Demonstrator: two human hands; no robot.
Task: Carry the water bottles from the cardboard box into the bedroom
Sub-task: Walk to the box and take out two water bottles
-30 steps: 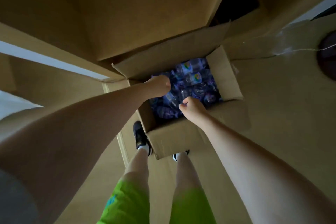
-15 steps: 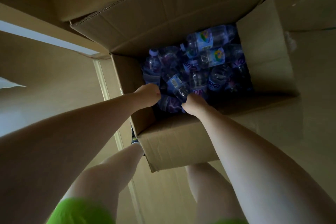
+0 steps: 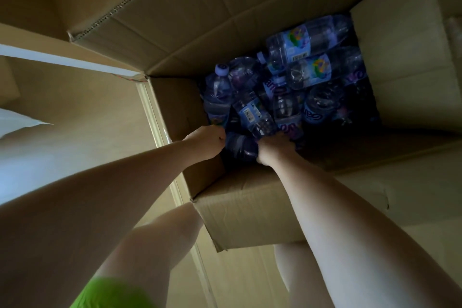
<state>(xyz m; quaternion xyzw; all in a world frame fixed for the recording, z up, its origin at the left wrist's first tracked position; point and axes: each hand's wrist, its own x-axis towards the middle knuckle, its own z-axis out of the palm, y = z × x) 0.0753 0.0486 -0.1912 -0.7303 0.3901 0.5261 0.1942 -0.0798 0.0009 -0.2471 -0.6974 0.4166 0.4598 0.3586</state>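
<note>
Matt corrugated cardboard box [image 3: 250, 210] holds glossy clear plastic water bottles [image 3: 310, 72] with paper-like labels.

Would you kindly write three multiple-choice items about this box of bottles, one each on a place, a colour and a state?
1. Where do both hands reach?
A. Into the near left corner of the cardboard box
B. Onto a shelf
C. Into a sink

2. What colour are the person's shorts?
A. Red
B. Bright green
C. Black

3. How do the top flaps of the box stand?
A. Taped shut
B. Folded inward
C. Open

Answers: 1 A, the left hand and right hand sit among the water bottles there; 2 B, green shows at the bottom edge; 3 C, the bottles lie uncovered.
</note>
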